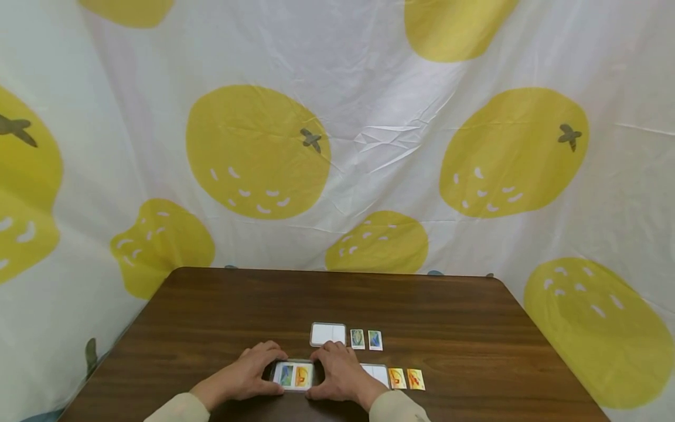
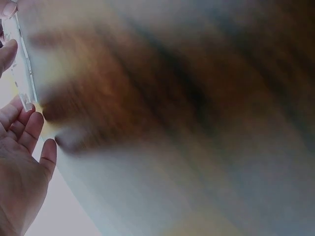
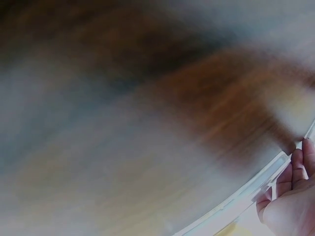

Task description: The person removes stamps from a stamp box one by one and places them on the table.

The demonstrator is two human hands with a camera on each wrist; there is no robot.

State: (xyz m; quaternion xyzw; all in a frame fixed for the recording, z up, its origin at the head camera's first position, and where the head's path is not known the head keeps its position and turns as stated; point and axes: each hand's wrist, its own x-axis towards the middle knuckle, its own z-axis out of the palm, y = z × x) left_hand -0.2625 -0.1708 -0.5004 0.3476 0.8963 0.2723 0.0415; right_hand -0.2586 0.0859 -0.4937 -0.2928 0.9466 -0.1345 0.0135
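Note:
A clear plastic card case [image 1: 293, 375] lies on the brown wooden table [image 1: 221, 316] near its front edge, with a blue-green card and an orange card showing inside. My left hand [image 1: 254, 371] grips its left end and my right hand [image 1: 337, 369] grips its right end, fingers curled over the edges. In the left wrist view the case's rim [image 2: 24, 73] sits between the thumb and fingers of my left hand [image 2: 19, 162]. The right wrist view shows the clear rim [image 3: 246, 196] beside the fingers of my right hand [image 3: 290, 201]. Both wrist views are otherwise blurred.
A second clear case with a white face [image 1: 328, 334] lies just behind, with two small cards [image 1: 366, 339] to its right. Another white piece [image 1: 377, 373] sits partly under my right hand, next to two orange cards [image 1: 406, 379]. A lemon-print cloth [image 1: 337, 146] hangs behind.

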